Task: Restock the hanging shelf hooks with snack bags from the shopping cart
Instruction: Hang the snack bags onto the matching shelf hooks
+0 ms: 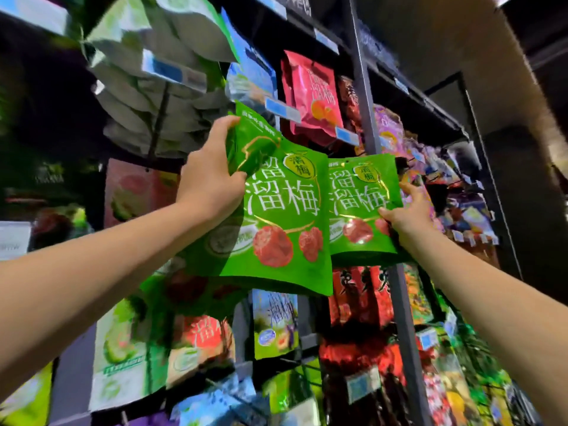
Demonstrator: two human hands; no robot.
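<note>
Post (365, 96) behind right green bag (359, 207)

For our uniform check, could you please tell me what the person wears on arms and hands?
Nothing visible: both forearms are bare to the frame edge, without sleeves. The left hand and right hand show no gloves, rings or watch.

Left snack bag (276, 216) just beside right snack bag (359, 207), both before shelf post (362, 87)
</note>
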